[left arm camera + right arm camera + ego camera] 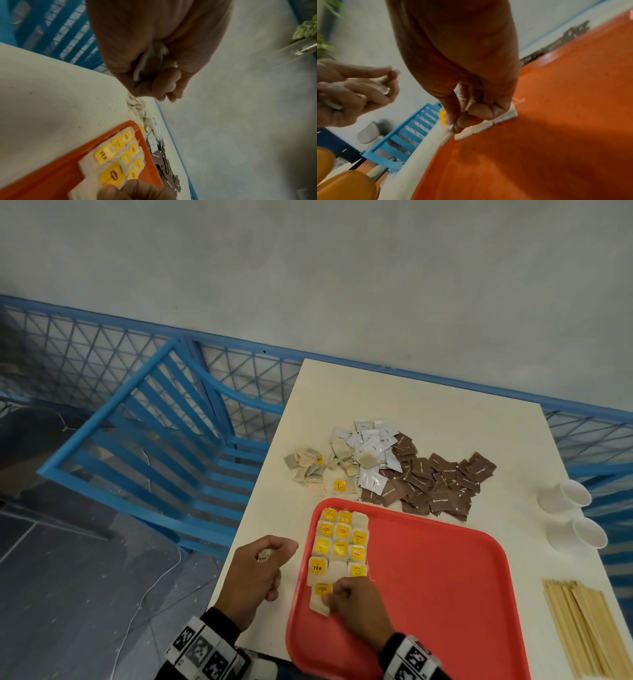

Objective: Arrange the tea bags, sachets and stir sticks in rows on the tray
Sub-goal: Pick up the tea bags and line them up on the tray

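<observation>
Both hands are low and close to the camera. Right hand (356,606) is over the near left part of the red tray (445,594), and its fingers (453,121) pinch the edge of a tea bag with a yellow tag (321,597) that lies on the tray. Left hand (257,570) is above the surface (428,412), just left of the tray. Its fingers are curled round a few more tea bags (150,60).

Rows of tea bags (340,542) lie side by side in the far left corner of the tray, most with yellow tags up. The pinched bag sits at the near end of the left row.

Past the tray, on the surface, is a loose heap of tea bags (308,465), then white sachets (371,450) and brown sachets (435,484). Wooden stir sticks (582,628) lie in a bunch to the right of the tray. Two white paper cups (568,511) lie on their sides near the right edge. A blue chair (164,446) stands to the left.
</observation>
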Demonstrator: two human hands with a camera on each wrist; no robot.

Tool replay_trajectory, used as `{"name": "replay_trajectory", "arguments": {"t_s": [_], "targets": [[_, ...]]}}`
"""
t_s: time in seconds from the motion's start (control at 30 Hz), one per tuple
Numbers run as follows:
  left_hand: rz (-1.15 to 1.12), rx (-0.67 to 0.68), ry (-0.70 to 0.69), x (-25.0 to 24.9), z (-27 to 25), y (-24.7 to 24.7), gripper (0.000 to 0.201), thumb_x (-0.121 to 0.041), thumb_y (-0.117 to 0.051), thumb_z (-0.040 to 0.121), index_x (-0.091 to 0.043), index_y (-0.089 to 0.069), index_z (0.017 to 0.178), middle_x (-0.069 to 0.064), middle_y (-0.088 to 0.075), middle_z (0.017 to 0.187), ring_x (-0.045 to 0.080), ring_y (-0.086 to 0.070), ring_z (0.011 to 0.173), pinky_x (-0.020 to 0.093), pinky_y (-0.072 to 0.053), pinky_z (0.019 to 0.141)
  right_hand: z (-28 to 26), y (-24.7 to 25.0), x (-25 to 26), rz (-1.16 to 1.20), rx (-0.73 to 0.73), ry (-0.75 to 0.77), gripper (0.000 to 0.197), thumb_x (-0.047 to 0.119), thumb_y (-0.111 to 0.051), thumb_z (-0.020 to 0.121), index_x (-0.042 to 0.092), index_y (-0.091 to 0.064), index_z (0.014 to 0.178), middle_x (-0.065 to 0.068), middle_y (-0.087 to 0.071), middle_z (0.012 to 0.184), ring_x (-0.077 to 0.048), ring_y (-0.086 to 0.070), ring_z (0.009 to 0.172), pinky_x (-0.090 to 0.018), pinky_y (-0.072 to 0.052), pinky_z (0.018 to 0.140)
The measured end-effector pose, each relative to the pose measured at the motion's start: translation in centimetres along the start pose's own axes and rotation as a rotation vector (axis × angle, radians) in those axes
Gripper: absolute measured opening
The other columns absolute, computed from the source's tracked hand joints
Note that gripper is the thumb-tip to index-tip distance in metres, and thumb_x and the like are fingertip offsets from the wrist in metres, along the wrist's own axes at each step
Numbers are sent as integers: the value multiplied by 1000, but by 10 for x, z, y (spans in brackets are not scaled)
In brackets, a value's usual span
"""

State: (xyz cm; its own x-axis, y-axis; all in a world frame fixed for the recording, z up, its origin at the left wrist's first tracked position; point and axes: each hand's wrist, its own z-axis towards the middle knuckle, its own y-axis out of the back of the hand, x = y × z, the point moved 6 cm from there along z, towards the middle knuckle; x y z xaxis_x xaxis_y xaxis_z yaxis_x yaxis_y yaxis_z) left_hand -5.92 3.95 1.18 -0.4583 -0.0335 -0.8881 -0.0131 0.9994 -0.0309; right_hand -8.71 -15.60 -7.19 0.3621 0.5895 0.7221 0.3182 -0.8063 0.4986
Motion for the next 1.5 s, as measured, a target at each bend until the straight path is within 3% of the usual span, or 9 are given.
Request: {"name": "replay_trajectory", "arguments": {"t_s": [0.3, 0.4, 0.63, 0.77, 0.87, 1.03, 1.13, 1.27, 1.5], "targets": [[22, 19, 10, 8, 0, 14, 10, -23, -70, 90, -20, -76, 84, 12, -57, 75, 15, -43, 50, 25, -37, 43, 17, -22, -6, -32, -132, -128, 28, 18, -74, 79, 23, -50, 66, 7, -60, 68, -6, -55, 65, -18, -41, 58], [9, 42, 13, 7, -1, 11, 13, -26, -68, 91, -17, -77, 88, 11, -62, 82, 13, -43, 49, 24, -36, 43, 12, -21, -1, -27, -192, -96, 31, 19, -73, 79, 21, -43, 74, 5, -56, 71, -9, -49, 64, -21, -35, 55], [-292, 181, 287, 9, 0, -13, 62, -59, -43, 92, -6, -69, 109, 8, -65, 84, 14, -49, 49, 18, -30, 39, -2, -7, 15, -82, -97, 33, 31, 20, -70, 85, 25, -41, 74, 7, -50, 64, -7, -44, 57, -23, -37, 58], [-393, 313, 312, 0, -2, -33, 65, -57, -37, 96, -2, -65, 116, 10, -63, 79, 15, -49, 45, 16, -29, 34, -20, 58, 65, 80, -247, 215, 21, 19, -74, 85, 25, -58, 74, 9, -60, 67, -4, -53, 60, -16, -39, 57], [-349, 357, 285, -6, -4, -47, 61, -51, -35, 101, 0, -60, 123, 9, -60, 71, 16, -50, 43, 17, -30, 34, -46, 91, 117, 101, -173, 424, 10, 17, -75, 85, 22, -67, 82, 16, -63, 75, -5, -56, 66, -11, -38, 61], [-282, 382, 247, -15, -9, -70, 61, -58, -35, 98, -5, -65, 103, 11, -52, 63, 17, -49, 40, 16, -28, 35, -65, 89, 142, -230, -36, 583, 13, 41, -68, 82, 31, -66, 90, 17, -54, 90, 4, -49, 85, -13, -38, 73], [-198, 333, 190, -13, -6, -77, 72, -63, -36, 96, 3, -62, 111, 19, -53, 72, 20, -48, 45, 20, -37, 38, -68, 88, 137, -262, 33, 579, 19, 48, -68, 80, 37, -65, 95, 19, -46, 95, 15, -42, 99, -6, -33, 81], [-175, 313, 181, -11, -7, -88, 69, -73, -34, 92, -15, -71, 103, 28, -61, 85, 26, -55, 57, 28, -39, 52, -72, 93, 131, -344, -39, 599, 27, 56, -58, 81, 37, -62, 99, 22, -39, 98, 4, -45, 103, -18, -42, 80], [-179, 281, 218, -12, -14, -107, 65, -66, -39, 92, -8, -66, 87, 16, -49, 59, 21, -50, 40, 25, -47, 39, -73, 105, 118, -323, -43, 668, 6, 37, -63, 85, 34, -59, 89, 23, -46, 93, 1, -49, 90, -21, -42, 75]]}}
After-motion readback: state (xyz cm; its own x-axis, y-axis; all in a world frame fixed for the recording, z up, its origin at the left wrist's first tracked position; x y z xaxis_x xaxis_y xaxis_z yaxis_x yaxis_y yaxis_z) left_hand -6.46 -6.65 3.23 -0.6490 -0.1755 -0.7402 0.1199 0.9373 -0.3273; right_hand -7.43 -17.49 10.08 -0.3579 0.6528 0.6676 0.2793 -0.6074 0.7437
